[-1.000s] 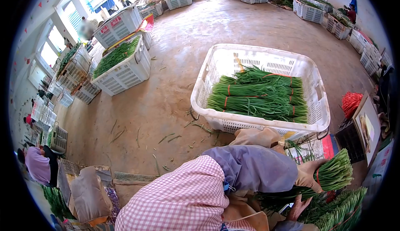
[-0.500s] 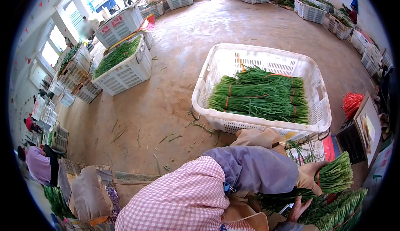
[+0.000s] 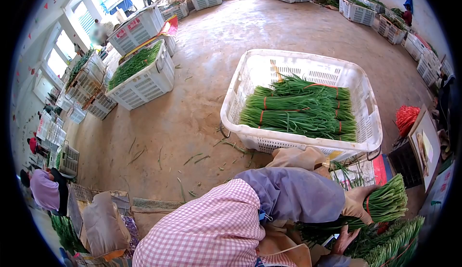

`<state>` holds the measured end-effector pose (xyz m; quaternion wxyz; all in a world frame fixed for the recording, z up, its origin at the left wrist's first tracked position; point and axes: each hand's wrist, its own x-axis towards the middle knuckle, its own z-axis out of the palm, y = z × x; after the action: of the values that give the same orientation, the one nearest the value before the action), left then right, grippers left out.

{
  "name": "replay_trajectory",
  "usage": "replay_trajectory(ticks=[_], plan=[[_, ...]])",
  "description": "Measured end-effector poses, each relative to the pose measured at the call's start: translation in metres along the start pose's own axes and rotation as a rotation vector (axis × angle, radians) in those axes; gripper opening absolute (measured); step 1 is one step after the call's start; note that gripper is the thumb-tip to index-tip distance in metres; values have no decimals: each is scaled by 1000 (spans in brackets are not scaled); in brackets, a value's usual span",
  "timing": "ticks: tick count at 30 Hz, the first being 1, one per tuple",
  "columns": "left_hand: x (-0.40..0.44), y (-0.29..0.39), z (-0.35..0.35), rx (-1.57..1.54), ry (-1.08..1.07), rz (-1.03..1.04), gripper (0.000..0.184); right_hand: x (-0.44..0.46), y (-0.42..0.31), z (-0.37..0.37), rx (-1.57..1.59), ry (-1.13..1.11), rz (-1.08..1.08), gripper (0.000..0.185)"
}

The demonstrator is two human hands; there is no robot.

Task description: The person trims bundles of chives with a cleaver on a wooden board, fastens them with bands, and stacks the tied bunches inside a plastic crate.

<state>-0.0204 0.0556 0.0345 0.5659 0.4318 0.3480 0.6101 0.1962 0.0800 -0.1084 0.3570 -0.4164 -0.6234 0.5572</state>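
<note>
My left hand [image 3: 358, 203], at the end of the purple sleeve, is closed over a bunch of long green chives [image 3: 389, 202]. A red band [image 3: 368, 204] circles the bunch right beside its fingers. From below, my right hand [image 3: 344, 240] touches the same bunch, its fingers partly hidden under the leaves. Another banded pile of chives [image 3: 397, 245] lies just beneath, at the lower right. In front stands a white plastic crate [image 3: 301, 57] holding several tied bunches [image 3: 298, 108], laid in rows.
A heap of red bands [image 3: 407, 119] sits at the right beside a leaning board [image 3: 424, 146]. Stacked white crates [image 3: 142, 86] with greens stand at the left. Loose stems [image 3: 196, 158] lie on the floor. A person in a purple top [image 3: 44, 190] sits far left.
Almost nothing differs. Both hands stay on the chive bunch, and the view has shifted very slightly.
</note>
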Motion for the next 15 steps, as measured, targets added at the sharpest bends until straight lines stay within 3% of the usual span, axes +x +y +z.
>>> replay_trajectory(ticks=[15], plan=[[2,-3,-1,33,-1,0,96,-1,-3,-1,-20,-22,8,81]])
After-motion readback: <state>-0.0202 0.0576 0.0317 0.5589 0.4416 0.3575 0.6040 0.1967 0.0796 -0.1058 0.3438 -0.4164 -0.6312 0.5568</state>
